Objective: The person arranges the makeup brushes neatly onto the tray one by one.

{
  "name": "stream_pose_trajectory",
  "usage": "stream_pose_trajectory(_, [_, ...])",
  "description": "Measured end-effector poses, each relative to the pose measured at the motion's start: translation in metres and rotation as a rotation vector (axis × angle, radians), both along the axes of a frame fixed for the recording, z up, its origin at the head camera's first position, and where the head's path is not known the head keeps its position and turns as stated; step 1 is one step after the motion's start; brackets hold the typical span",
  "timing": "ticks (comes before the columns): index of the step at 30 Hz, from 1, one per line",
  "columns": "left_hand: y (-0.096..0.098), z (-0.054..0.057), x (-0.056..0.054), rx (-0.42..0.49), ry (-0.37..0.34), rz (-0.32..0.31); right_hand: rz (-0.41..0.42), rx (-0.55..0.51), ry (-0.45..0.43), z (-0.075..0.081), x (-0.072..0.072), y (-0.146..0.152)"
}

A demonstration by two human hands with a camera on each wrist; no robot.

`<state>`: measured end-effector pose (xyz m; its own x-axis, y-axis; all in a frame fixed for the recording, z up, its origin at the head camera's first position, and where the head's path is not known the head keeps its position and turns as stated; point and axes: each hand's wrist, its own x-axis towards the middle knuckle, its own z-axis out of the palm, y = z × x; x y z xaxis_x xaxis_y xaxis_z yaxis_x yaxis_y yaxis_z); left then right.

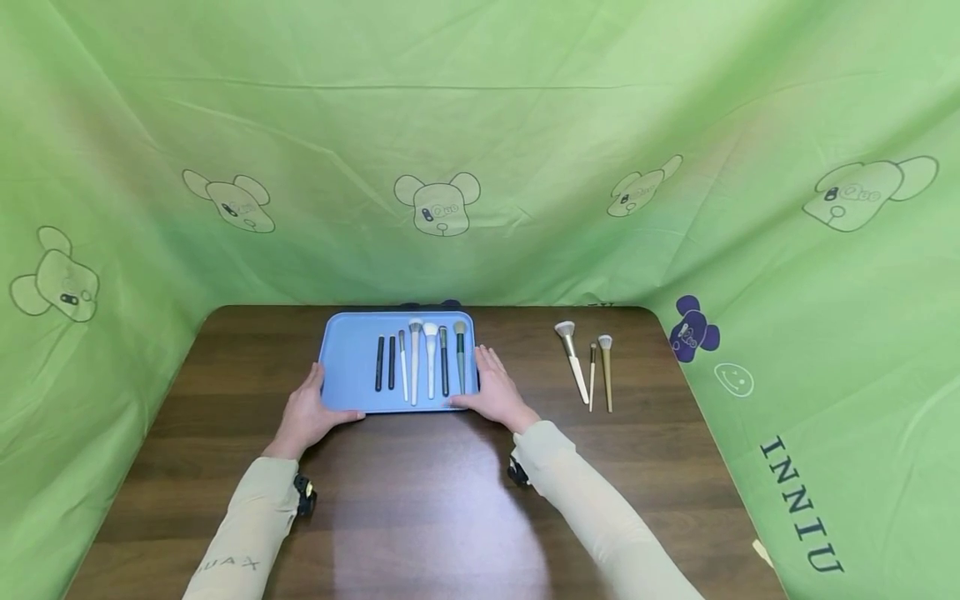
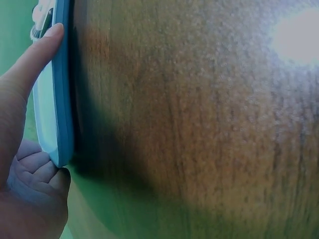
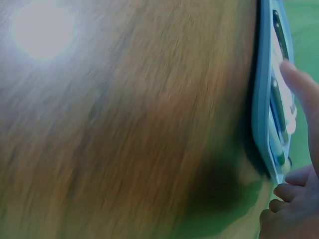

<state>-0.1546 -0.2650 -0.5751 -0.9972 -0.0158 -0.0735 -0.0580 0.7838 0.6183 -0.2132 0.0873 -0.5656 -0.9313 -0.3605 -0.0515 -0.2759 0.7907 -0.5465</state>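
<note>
A blue tray (image 1: 348,354) lies near the table's far edge with several makeup brushes (image 1: 415,358) side by side in its middle and right part. My left hand (image 1: 309,412) grips its near left corner, thumb (image 2: 42,50) over the front rim and fingers (image 2: 37,167) at the side. At the near right corner my right hand (image 1: 495,392) holds the tray (image 3: 264,99) the same way, its thumb (image 3: 299,82) over the rim beside the brushes. The undersides of the fingers are partly hidden.
Three more makeup brushes, one with a wide head (image 1: 573,367), a small one (image 1: 592,375) and one with a tan handle (image 1: 607,375), lie right of the tray on the brown wooden table (image 1: 420,500). Green printed cloth (image 1: 525,108) hangs around the table's back and sides.
</note>
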Motion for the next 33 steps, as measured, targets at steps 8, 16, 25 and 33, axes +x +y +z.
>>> stream_pose_trajectory(8, [-0.002, -0.002, 0.000, 0.008, 0.013, 0.000, -0.150, -0.040, 0.094, 0.011, -0.001, 0.047])
stream_pose_trajectory(16, [-0.002, -0.002, 0.001, 0.012, -0.001, 0.006, -0.290, -0.024, 0.124, 0.016, -0.006, 0.093])
stream_pose_trajectory(25, [0.000, -0.001, 0.002, -0.004, 0.006, 0.005, -0.411, 0.096, 0.202, 0.020, -0.014, 0.127])
stream_pose_trajectory(33, [0.001, 0.000, 0.002, -0.001, 0.016, 0.012, -0.455, 0.173, 0.155, 0.026, -0.019, 0.143])
